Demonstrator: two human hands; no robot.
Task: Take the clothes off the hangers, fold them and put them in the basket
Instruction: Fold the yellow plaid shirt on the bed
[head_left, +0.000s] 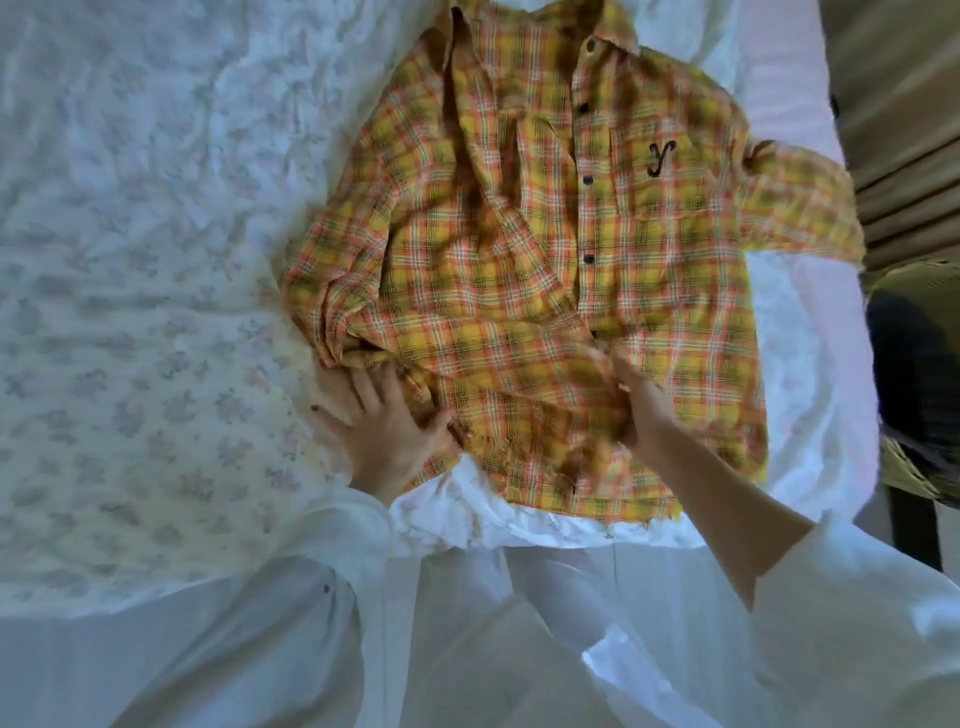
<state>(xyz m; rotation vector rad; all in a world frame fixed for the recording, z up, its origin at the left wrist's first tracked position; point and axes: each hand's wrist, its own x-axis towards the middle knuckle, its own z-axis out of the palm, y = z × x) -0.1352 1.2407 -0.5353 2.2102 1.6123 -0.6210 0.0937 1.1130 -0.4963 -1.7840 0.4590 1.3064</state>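
Nearest the camera are the person's loose white sleeves (332, 587) and white garment, filling the bottom of the view. From them both hands reach forward onto a yellow, orange and white plaid button-up shirt (524, 291) spread front-up on a bed covered by a white quilt with a faint floral print (130, 312).

The left hand (387, 426) lies with fingers spread and mostly straight at the shirt's lower left corner, partly on the quilt and partly on the bunched hem, pressing it flat rather than gripping. The right hand (631, 400) is on the lower front of the shirt near the button placket; it is motion-blurred, and its fingers seem to gather a fold of cloth, but whether they truly pinch it I cannot tell. The two hands are apart, one on each side of the hem's middle.

Farther up, the shirt's left half is rumpled and folded inward over the front, its sleeve tucked under the folds. The right half lies flatter, with dark buttons along the placket and a chest pocket bearing a dark embroidered letter (661, 156). The right sleeve (800, 208) stretches out sideways to the bed's edge. The collar sits at the far end, open.

At the right edge, beside the bed, stands a woven wicker basket (914, 467) with dark cloth (914, 364) inside.
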